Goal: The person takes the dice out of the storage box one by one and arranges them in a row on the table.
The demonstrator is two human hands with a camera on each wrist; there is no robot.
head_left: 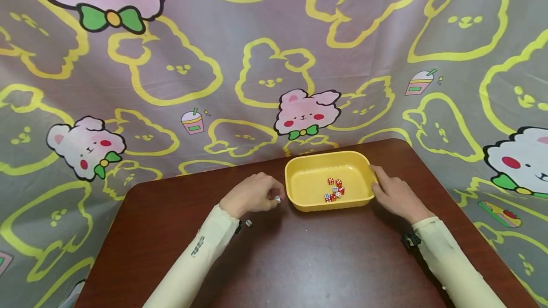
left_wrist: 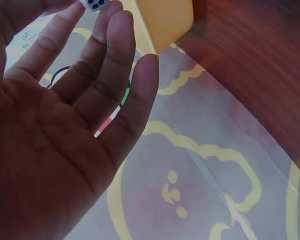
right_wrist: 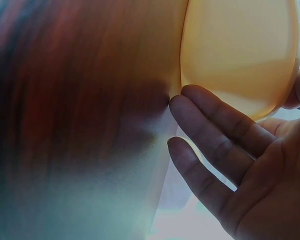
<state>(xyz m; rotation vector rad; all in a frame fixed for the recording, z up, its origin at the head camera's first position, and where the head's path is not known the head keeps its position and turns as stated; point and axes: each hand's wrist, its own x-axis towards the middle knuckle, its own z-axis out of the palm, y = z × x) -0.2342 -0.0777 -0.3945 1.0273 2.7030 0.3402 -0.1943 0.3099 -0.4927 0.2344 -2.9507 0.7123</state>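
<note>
A white die (head_left: 277, 198) with dark pips is pinched at the fingertips of my left hand (head_left: 252, 195), just left of a yellow tray (head_left: 308, 178). The left wrist view shows this die (left_wrist: 96, 4) at the top edge, partly cut off. My right hand (head_left: 398, 197) grips the tray's right end, thumb at the rim and fingers against the outer wall (right_wrist: 235, 60) in the right wrist view. Inside the tray lie several red dice (head_left: 331, 181) and white dice (head_left: 338, 194), clustered right of its middle. Another white die (head_left: 249, 223) lies on the table by my left wrist.
The dark brown wooden table (head_left: 325, 260) carries the tray near its back edge. A patterned cloth (head_left: 239, 80) with cartoon figures hangs behind the table and along its sides.
</note>
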